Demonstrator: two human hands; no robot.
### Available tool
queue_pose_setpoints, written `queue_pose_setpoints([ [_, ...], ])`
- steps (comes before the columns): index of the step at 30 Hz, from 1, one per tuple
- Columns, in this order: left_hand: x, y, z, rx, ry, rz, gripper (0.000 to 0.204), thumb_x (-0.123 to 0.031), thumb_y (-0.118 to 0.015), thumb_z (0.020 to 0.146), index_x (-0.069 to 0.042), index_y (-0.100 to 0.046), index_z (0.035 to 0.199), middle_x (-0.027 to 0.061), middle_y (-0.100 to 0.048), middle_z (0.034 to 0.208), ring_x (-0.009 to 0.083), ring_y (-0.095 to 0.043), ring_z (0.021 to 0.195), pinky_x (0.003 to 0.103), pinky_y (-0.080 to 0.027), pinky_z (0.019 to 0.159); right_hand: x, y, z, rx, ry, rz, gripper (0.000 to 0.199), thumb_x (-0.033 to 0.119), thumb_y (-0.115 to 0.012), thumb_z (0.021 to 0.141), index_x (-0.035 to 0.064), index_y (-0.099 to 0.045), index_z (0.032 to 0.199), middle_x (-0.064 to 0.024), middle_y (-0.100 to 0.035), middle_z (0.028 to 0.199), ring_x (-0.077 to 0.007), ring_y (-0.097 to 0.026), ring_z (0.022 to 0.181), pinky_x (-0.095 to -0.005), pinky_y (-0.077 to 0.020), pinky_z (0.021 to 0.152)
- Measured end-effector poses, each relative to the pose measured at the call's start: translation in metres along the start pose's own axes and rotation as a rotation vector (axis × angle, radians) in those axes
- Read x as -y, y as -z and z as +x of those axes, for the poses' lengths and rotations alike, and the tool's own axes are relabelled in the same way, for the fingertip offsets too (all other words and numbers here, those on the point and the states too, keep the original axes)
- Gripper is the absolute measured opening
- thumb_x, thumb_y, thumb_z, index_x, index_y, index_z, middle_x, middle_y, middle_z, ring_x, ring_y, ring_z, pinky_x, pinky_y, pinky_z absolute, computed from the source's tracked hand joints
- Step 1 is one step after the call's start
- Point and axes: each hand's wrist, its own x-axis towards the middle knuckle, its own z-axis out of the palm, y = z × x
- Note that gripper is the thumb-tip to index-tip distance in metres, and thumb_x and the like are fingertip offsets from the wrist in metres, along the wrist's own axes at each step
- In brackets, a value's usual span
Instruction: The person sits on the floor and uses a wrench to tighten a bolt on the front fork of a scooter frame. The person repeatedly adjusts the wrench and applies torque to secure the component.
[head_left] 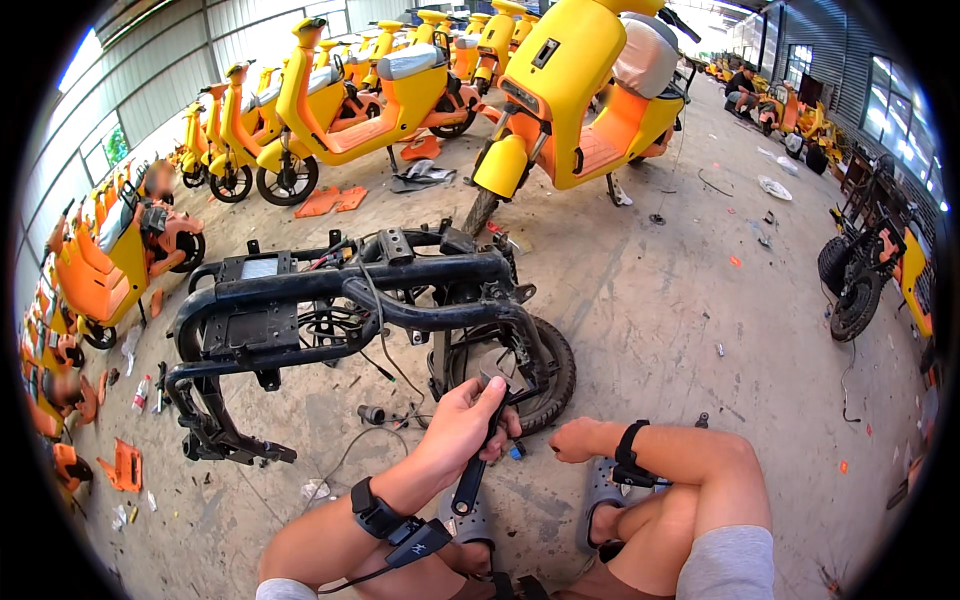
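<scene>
My left hand (462, 425) is closed around a black bar (469, 484) with a round hole at its lower end. The bar slants down toward my left shoe, and its upper part is mostly covered by my fingers. To the right, my right hand (576, 440) is curled closed beside the wheel; whatever its fingers may hold is hidden. Just ahead lies a bare black scooter frame (330, 286), with loose wiring inside it. Its black-tyred wheel (562, 385) stands right behind my left hand.
Yellow scooters (555, 85) stand in rows ahead and left. A dark, partly stripped scooter (868, 265) is at the right. Orange panels (124, 466), a bottle (141, 392) and a grey cable (350, 450) lie on the concrete floor. Another person (741, 88) sits far off.
</scene>
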Motion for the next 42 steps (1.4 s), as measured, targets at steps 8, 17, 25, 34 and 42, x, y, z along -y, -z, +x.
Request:
queue_pose_setpoints([
  [8, 0.004, 0.004, 0.005, -0.045, 0.013, -0.066, 0.024, -0.027, -0.047, 0.101, -0.003, -0.043, 0.099, 0.0128, -0.06, 0.074, 0.0125, -0.048, 0.05, 0.026, -0.035, 0.044, -0.018, -0.019, 0.013, 0.027, -0.021, 0.023, 0.034, 0.028, -0.05, 0.089, 0.0054, -0.067, 0.108, -0.0187, -0.067, 0.108, -0.0368, -0.062, 0.102, -0.0471, -0.0496, 0.087],
  [17, 0.005, 0.012, 0.011, -0.132, -0.039, -0.218, 0.021, -0.023, -0.047, 0.1, -0.004, -0.041, 0.102, 0.0135, -0.059, 0.072, 0.0131, -0.048, 0.051, 0.026, -0.035, 0.044, -0.013, -0.033, 0.011, 0.007, 0.01, -0.01, 0.034, 0.033, -0.049, 0.089, 0.0096, -0.065, 0.108, -0.0169, -0.068, 0.1, -0.0356, -0.064, 0.095, -0.0471, -0.0505, 0.083],
  [25, 0.0, 0.006, 0.008, -0.131, -0.055, -0.202, 0.018, -0.019, -0.045, 0.1, -0.003, -0.04, 0.103, 0.0168, -0.061, 0.075, 0.0129, -0.048, 0.049, 0.026, -0.034, 0.042, -0.014, -0.034, 0.014, 0.001, 0.02, 0.002, 0.033, 0.031, -0.049, 0.088, 0.0088, -0.065, 0.105, -0.0178, -0.068, 0.1, -0.0367, -0.065, 0.094, -0.048, -0.0504, 0.082],
  [34, -0.001, 0.0, 0.009, -0.119, -0.021, -0.151, 0.016, -0.016, -0.045, 0.1, -0.002, -0.039, 0.103, 0.017, -0.06, 0.076, 0.0135, -0.047, 0.05, 0.026, -0.035, 0.043, -0.017, -0.041, 0.015, 0.002, 0.04, 0.001, 0.033, 0.029, -0.049, 0.088, 0.0074, -0.065, 0.106, -0.0183, -0.068, 0.1, -0.0362, -0.065, 0.095, -0.0477, -0.05, 0.084],
  [42, -0.001, 0.0, 0.005, -0.168, -0.014, -0.14, 0.021, -0.023, -0.048, 0.099, -0.006, -0.038, 0.105, 0.0122, -0.057, 0.069, 0.0127, -0.045, 0.049, 0.025, -0.033, 0.042, -0.012, -0.036, 0.015, -0.04, 0.065, -0.015, 0.032, 0.028, -0.051, 0.087, 0.0064, -0.066, 0.105, -0.0186, -0.068, 0.102, -0.0366, -0.064, 0.097, -0.0475, -0.0505, 0.084],
])
